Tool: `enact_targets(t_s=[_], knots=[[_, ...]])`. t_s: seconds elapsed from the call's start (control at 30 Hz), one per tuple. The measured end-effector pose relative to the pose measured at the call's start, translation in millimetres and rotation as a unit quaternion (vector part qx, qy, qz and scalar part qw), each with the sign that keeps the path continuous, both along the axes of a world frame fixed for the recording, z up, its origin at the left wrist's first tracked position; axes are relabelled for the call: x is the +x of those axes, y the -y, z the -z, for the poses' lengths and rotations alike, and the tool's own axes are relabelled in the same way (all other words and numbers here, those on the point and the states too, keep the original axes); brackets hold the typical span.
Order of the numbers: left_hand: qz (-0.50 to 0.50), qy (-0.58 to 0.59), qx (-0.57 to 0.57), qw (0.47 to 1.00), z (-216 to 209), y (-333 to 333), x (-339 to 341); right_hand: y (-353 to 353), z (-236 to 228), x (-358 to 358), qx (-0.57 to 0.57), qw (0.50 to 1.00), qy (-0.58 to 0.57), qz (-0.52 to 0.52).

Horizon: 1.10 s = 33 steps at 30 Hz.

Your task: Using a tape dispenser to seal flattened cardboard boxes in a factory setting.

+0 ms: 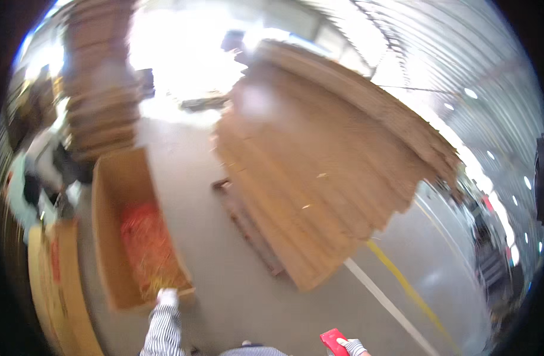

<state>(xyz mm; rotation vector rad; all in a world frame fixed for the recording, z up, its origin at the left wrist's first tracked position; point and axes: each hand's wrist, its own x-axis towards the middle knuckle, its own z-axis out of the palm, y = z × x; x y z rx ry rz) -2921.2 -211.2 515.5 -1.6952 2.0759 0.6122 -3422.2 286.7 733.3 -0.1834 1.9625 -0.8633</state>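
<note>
A tall open cardboard box [119,172] stands on the floor to the left. Reddish-orange material [146,237] lies inside it, with some yellowish strands at the near end; motion blur hides what it is. My left hand [167,297], in a white glove and striped sleeve, is closed on the box's near rim. At the lower edge, right of centre, my right hand [353,346] grips a red blocky handheld object [333,342]. Its exact kind is not clear, and part of it falls outside the picture.
A large stack of flat cardboard [319,160] leans over a pallet [248,228] ahead. Another cardboard stack [100,77] rises at the far left. A person [46,160] bends beside a cardboard piece [61,285] at left. Yellow and white floor lines [402,283] run at right.
</note>
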Motion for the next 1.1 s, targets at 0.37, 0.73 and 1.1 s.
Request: enact_targets(t_s=[0.37, 0.73, 1.1], knots=[[0.196, -0.377, -0.426, 0.799, -301.7, 44.7, -366.0, -54.2, 3.6, -105.0, -0.111, 0.982, 0.018, 0.15], [0.377, -0.633, -0.554, 0.387, -686.0, -189.2, -741.4, -58.8, -69.7, -301.3, -0.293, 0.928, 0.091, 0.21], [0.419, -0.253, -0.52, 0.7, -781.8, -254.9, -924.8, -99.0, -104.4, -456.5, -0.38, 0.884, 0.144, 0.23]])
